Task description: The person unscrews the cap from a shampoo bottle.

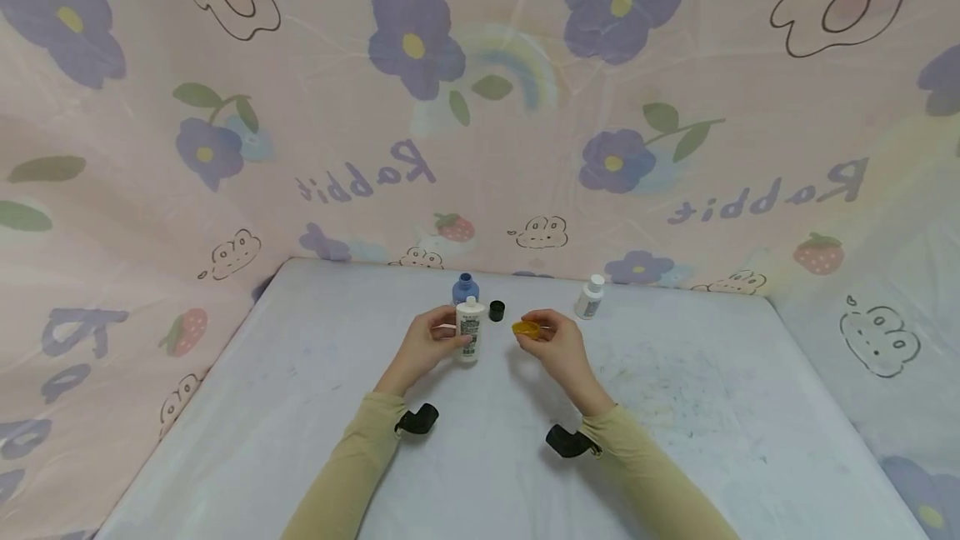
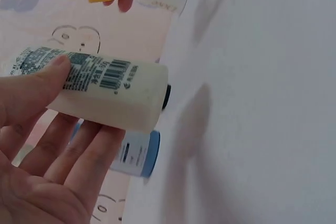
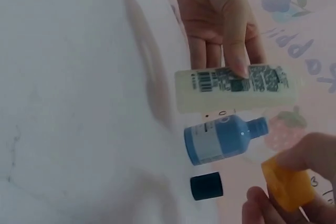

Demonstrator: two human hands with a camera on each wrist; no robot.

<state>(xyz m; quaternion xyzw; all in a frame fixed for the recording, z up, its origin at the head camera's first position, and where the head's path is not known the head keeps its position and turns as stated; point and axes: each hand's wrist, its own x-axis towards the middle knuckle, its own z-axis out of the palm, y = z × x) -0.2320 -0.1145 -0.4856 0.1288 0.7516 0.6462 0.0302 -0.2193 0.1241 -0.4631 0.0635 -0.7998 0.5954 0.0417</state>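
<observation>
My left hand (image 1: 423, 347) grips a pale, translucent bottle (image 1: 469, 332) with dark print and a barcode, thumb across the label and fingers behind. The bottle stands upright in the grip, its white neck uncapped. To the right, my right hand (image 1: 557, 350) pinches a yellow-orange cap (image 1: 526, 328) between thumb and fingers. Behind the pale bottle is a blue bottle (image 3: 218, 139) with a white label and an uncapped neck. A black cap (image 1: 497, 311) sits on the table beside it, between my hands.
A small white bottle with a white cap (image 1: 589, 297) stands on the table (image 1: 675, 407) beyond my right hand. At the table's back edge hangs a pink patterned cloth (image 1: 495, 148). Dark wrist devices (image 1: 417, 419) show under both sleeves.
</observation>
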